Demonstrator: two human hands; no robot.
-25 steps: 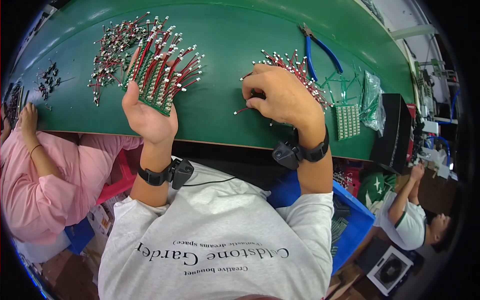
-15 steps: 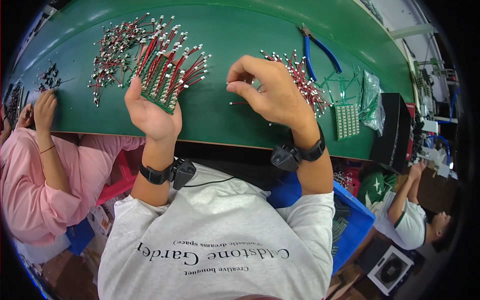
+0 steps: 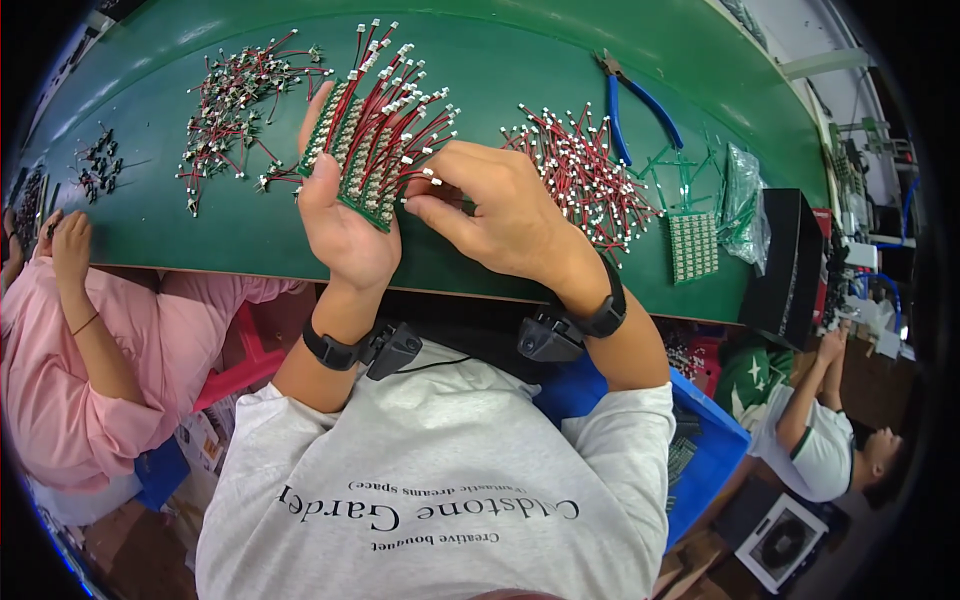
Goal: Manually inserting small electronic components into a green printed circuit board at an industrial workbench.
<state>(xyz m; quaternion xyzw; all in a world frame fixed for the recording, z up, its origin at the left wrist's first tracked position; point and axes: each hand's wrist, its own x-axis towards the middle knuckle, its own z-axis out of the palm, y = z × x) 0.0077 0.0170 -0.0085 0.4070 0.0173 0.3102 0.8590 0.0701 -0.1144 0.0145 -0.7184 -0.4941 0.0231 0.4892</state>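
My left hand holds up a green circuit board panel, thumb on its near-left edge and fingers behind it. Rows of pale sockets cover the panel, and many red-and-black cables with white plugs stand up from it, leaning right. At the panel's right edge my right hand is closed in a pinch, with a short cable with a white plug at its fingertips; the fingers partly hide it. Just right of that hand lies a heap of loose cables with white plugs.
Another pile of small wired parts lies at the left. On the right are blue-handled cutters, a bare green panel, green offcut strips, a clear plastic bag and a black box. A co-worker in pink sits at the left.
My left hand has shifted right with the panel. My right hand has come left from beside the cable heap to the panel's right edge. The co-worker's hand at the left has moved nearer the table edge.
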